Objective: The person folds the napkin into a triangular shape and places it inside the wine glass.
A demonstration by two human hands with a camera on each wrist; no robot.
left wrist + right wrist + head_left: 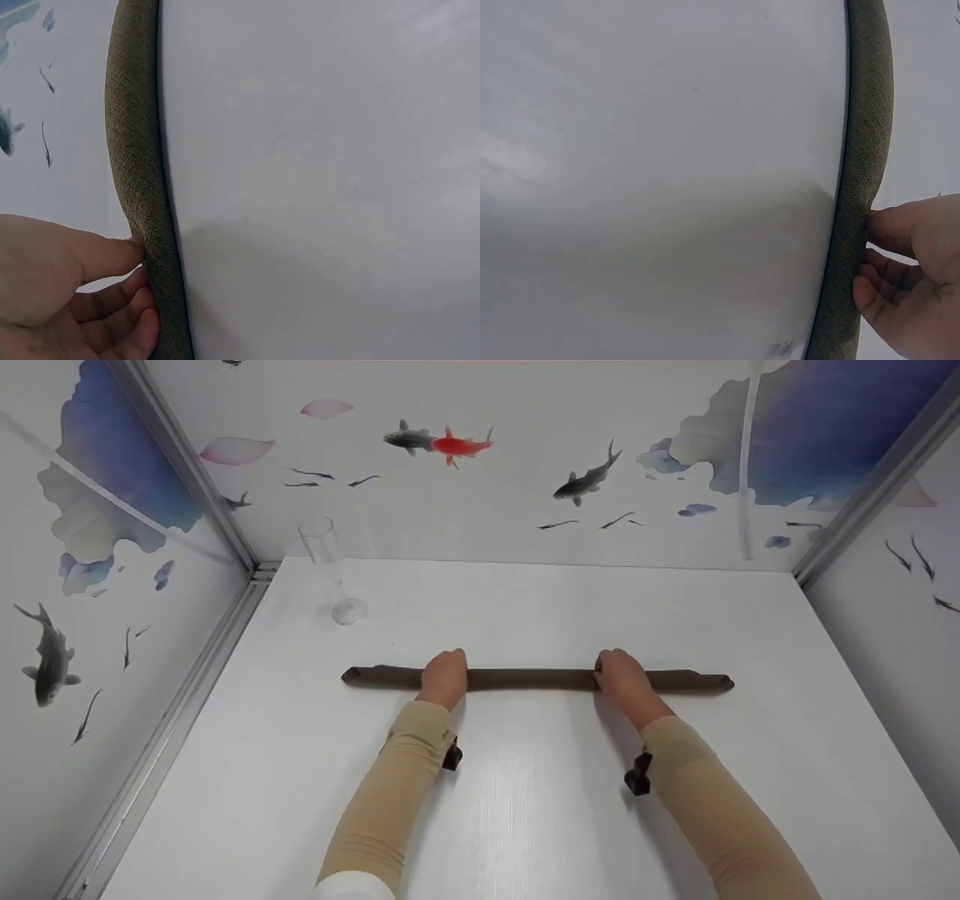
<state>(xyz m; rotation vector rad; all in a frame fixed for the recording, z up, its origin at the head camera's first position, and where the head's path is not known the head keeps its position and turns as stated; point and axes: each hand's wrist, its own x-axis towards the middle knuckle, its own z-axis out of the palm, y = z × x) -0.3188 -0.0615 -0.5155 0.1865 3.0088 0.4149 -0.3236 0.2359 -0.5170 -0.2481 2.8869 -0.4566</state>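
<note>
Brown roll (532, 679) laid crosswise on white table (525, 810), left of centre pinched by left hand (445, 676), right of centre pinched by right hand (626, 681), glass (349, 611) stood near table's far left corner.

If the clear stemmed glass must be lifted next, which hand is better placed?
Probably the left hand: the glass stands on the white table at the back left, nearer to it than to the right hand. Both hands hold the rolled brown fabric, so the left must release first.
</note>
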